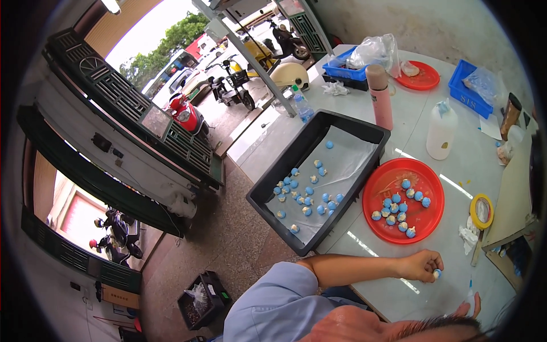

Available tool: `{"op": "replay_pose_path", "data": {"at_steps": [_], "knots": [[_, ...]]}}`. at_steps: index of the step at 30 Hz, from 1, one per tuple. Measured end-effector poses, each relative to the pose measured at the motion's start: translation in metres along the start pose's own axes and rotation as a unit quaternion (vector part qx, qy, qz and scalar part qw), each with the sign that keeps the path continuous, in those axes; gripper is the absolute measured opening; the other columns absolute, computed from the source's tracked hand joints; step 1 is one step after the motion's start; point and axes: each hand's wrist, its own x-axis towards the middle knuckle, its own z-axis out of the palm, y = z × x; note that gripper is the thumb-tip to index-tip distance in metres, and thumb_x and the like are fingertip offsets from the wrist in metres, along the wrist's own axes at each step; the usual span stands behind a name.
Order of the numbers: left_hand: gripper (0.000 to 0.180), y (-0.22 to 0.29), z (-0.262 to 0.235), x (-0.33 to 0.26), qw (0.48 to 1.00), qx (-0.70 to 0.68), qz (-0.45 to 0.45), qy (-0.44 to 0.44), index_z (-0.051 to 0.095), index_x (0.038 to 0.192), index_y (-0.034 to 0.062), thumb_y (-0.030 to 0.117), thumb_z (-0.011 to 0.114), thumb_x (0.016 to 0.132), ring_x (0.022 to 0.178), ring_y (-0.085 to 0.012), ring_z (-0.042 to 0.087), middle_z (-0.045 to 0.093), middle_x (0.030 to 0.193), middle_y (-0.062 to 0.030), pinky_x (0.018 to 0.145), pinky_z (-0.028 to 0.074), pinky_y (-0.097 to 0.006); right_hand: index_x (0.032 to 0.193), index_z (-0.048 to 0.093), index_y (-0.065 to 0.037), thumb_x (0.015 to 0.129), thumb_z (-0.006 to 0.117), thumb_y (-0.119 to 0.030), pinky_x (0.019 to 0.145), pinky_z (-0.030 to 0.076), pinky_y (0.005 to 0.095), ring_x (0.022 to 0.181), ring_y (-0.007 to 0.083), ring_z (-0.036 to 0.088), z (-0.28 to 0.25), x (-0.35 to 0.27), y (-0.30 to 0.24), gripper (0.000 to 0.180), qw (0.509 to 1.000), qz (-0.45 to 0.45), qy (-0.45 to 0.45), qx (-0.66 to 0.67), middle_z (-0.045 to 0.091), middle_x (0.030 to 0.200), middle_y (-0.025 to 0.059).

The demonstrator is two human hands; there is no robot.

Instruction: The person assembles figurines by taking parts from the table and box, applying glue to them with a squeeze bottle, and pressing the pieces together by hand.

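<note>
My left hand (423,266) is closed in a pinch on a small blue-and-white ball (437,274), held above the table to the near side of the red plate. At the lower right edge only some fingers of my right hand (473,308) show, around a slim pale tool with a thin blue tip (470,284); the rest is hidden. A round red plate (373,196) holds several such balls, blue with whitish tufts. More balls lie scattered on a grey sheet inside the large black tray (268,219) to its left.
On the tiled table stand a pink bottle (380,102), a white squeeze bottle (442,131), a yellow tape roll (482,211) and a water bottle (303,108). Blue baskets (470,97) and another red plate (424,82) are farther back. A black crate (205,299) sits on the floor.
</note>
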Motion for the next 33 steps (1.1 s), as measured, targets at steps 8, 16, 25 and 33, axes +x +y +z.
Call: {"op": "replay_pose_path", "data": {"at_steps": [8, 16, 25, 33], "knots": [[0.031, -0.009, 0.009, 0.008, 1.000, -0.010, 0.025, -0.008, 0.051, 0.107, -0.0028, -0.002, 0.068, 0.080, 0.076, -0.0106, 0.060, 0.059, 0.090, -0.0069, 0.064, 0.050, -0.023, 0.122, 0.054, 0.005, 0.088, 0.048, -0.013, 0.091, 0.045, 0.0359, 0.103, 0.0263, 0.055, -0.012, -0.010, 0.030, 0.038, 0.996, 0.087, -0.025, 0.021, 0.056, 0.116, 0.0153], [0.029, -0.003, -0.012, -0.003, 0.970, 0.172, 0.128, 0.112, 0.057, 0.110, -0.0050, 0.003, 0.068, 0.084, 0.083, -0.0103, 0.062, 0.063, 0.096, -0.0103, 0.072, 0.052, -0.023, 0.101, 0.062, 0.003, 0.082, 0.056, -0.008, 0.067, 0.047, 0.0275, 0.075, 0.0145, 0.058, 0.041, 0.004, -0.044, 0.022, 0.988, -0.067, -0.119, 0.078, 0.063, 0.087, 0.0097], [0.031, -0.004, 0.006, 0.007, 0.979, 0.174, 0.096, 0.037, 0.054, 0.111, -0.0040, 0.000, 0.069, 0.084, 0.090, -0.0104, 0.063, 0.063, 0.101, -0.0091, 0.079, 0.052, -0.023, 0.095, 0.062, 0.000, 0.083, 0.061, -0.009, 0.051, 0.045, 0.0266, 0.052, 0.0142, 0.057, 0.029, 0.001, -0.051, 0.015, 0.977, -0.063, -0.178, 0.099, 0.060, 0.064, 0.0061], [0.031, -0.001, 0.004, 0.004, 0.981, 0.168, 0.086, 0.033, 0.053, 0.111, -0.0040, -0.003, 0.068, 0.084, 0.094, -0.0131, 0.064, 0.063, 0.104, -0.0110, 0.083, 0.052, -0.025, 0.093, 0.062, 0.001, 0.083, 0.062, -0.010, 0.052, 0.047, 0.0284, 0.054, 0.0179, 0.061, 0.035, 0.004, -0.052, 0.014, 0.973, -0.067, -0.207, 0.079, 0.063, 0.066, 0.0092]]}}
